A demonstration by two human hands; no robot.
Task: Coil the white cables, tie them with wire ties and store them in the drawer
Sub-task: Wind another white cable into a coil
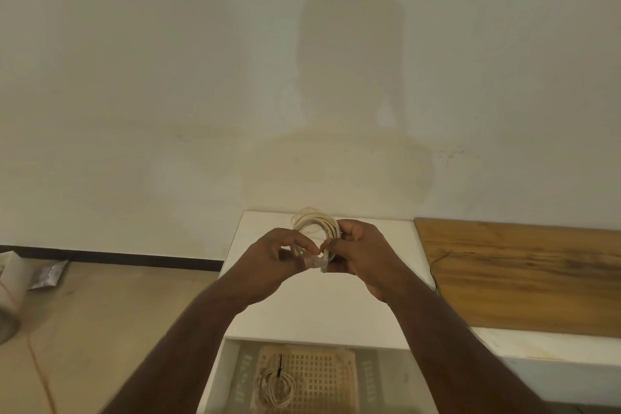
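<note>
Pale bare wall [168, 77] up top, white cabinet top [319, 306] under my arms, open white drawer [221, 376] below w/ one tied white cable bundle [277, 385] on a tan mesh mat [322, 376]. Right hand [366, 255] grips the coiled white cable [317, 223]; left hand [272, 259] pinches its clear plug end [319, 264]. Risk: loops spring loose if grip slackens before tying. No readable writing.

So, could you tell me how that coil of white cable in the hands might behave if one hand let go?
The coil would probably spring open: no tie shows on it. It holds round loops, so it looks fairly springy. It seems light: the left hand and right hand hold it with fingers alone.
</note>
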